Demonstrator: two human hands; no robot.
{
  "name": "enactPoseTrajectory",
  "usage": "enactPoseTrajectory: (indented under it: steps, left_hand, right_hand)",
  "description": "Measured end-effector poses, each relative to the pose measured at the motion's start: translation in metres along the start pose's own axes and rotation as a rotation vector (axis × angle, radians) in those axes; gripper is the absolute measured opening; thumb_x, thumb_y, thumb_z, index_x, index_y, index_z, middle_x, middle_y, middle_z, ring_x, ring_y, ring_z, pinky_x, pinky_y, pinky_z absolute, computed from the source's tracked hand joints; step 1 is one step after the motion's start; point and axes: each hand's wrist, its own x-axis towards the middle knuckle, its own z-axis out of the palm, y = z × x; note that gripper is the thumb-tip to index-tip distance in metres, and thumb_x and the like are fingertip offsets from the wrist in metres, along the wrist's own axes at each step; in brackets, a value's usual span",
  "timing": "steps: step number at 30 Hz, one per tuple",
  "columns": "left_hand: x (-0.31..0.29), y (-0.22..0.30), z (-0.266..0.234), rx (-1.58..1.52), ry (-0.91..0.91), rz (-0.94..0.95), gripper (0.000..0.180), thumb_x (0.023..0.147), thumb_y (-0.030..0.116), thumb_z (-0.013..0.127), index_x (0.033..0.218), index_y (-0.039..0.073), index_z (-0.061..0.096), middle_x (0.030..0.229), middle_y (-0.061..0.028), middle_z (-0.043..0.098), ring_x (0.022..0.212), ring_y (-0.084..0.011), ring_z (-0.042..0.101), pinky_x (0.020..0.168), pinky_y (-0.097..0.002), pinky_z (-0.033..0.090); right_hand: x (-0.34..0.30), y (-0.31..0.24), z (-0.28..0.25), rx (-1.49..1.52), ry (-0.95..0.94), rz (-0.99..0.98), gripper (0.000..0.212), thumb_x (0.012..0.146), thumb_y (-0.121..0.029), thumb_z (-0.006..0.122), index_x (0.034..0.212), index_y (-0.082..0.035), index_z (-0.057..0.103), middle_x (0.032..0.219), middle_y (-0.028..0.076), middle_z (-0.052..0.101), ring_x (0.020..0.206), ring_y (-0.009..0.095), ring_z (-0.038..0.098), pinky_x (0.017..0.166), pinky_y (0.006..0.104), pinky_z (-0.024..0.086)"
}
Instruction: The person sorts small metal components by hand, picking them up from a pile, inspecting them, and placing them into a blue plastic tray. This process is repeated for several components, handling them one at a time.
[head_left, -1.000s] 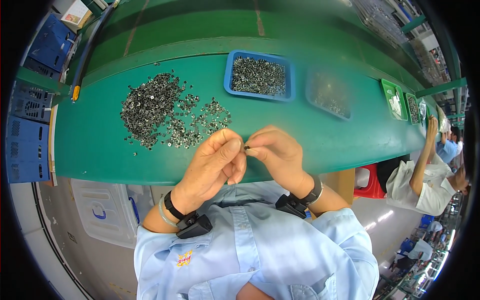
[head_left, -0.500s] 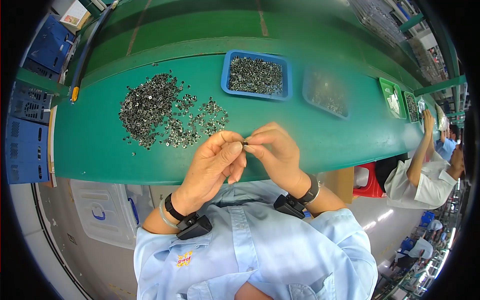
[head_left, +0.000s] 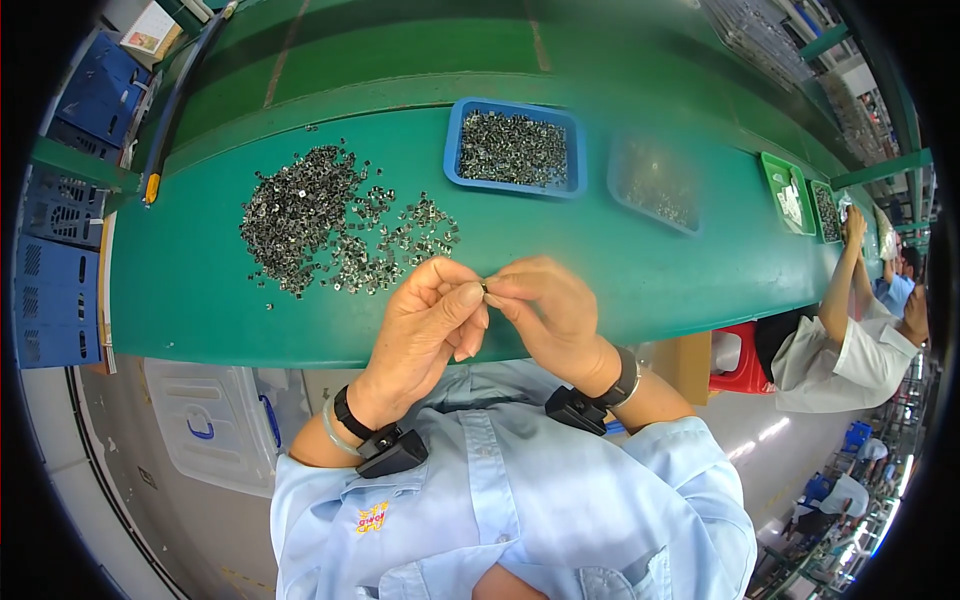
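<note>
Between the fingertips of both hands is a small dark part [head_left: 484, 287], too small to make out fully. My left hand [head_left: 425, 320] pinches it from the left, thumb against the fingers. On the other side my right hand [head_left: 548, 312] grips it between thumb and forefinger. Both hands are over the near edge of the green table [head_left: 200, 330]. Beyond them to the left lies a heap of small black and silver parts [head_left: 300, 210], with looser ones [head_left: 415, 235] spread toward my left hand.
A blue tray [head_left: 452, 150] of similar small parts stands past my hands. To its right is a blurred second tray [head_left: 660, 222]. Farther right are a green tray [head_left: 775, 185] and a co-worker [head_left: 835, 350] beside a red stool [head_left: 738, 360]. A clear lidded box [head_left: 210, 400] sits below at left.
My fingers have shifted slightly around the small dark part, which shows less now. The co-worker's arm at the right has moved a little. The heap and trays look the same.
</note>
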Motion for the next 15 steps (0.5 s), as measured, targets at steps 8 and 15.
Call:
enactPoseTrajectory:
  steps: [8,15]
  left_hand:
    - [-0.002,0.006,0.012,0.044,0.049,-0.003,0.012,0.094,0.017,0.052,0.095,0.005,0.050,0.065,-0.0060,0.056,0.047,-0.0112,0.048,0.041,-0.0234,0.035]
    - [0.000,-0.003,0.004,0.112,0.017,0.017,0.017,0.096,0.021,0.047,0.100,0.005,0.050,0.067,-0.0063,0.055,0.049,-0.0105,0.048,0.041,-0.0223,0.035]
  right_hand:
    - [0.001,0.008,-0.003,-0.108,-0.009,-0.197,0.023,0.070,0.004,0.070,0.090,-0.003,0.060,0.085,0.010,0.063,0.075,0.025,0.060,0.066,0.0320,0.050]
    - [-0.002,0.008,-0.001,-0.166,-0.003,-0.198,0.024,0.068,-0.001,0.071,0.089,-0.004,0.060,0.083,0.007,0.062,0.070,0.024,0.059,0.064,0.0330,0.049]
